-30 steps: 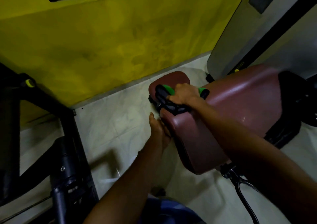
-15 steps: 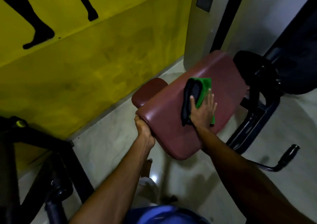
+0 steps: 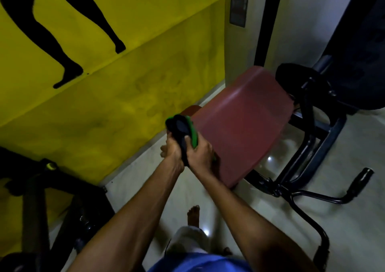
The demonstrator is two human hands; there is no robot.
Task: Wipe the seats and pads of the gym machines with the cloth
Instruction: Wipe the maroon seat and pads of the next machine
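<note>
Both hands are closed round the cloth (image 3: 183,130), a green and dark bundle held at the centre of the frame. The left hand (image 3: 173,151) grasps its lower part from the left. The right hand (image 3: 200,153) wraps it from the right, with green showing above the knuckles. The cloth sits bunched and raised at the near-left corner of the maroon seat pad (image 3: 245,126); whether any part of it touches the pad I cannot tell.

This looks like a regrip or refold between passes, not a wiping stroke. To do it well, I would fold the bundle into a flat face with a fresh side outward, since a lump only cleans along a narrow line. One hand should then lay it flat on the pad while the other steadies the pad's near edge. Long overlapping strokes from the far end, right of centre, back toward the body should cover the broad top. The rolled edges and the near lip under the right hand need their own pass.

A smaller maroon pad (image 3: 190,109) peeks out just behind the cloth and seems easy to miss. Right of the seat, the black frame (image 3: 312,147) carries a dark pad (image 3: 358,63) in the upper right, probably next in line. An adjustment lever (image 3: 360,180) juts out at lower right, where a swinging arm could catch it. The yellow wall (image 3: 125,84) fills the left of the frame, close beside the seat, so that side leaves little room to reach.
</note>
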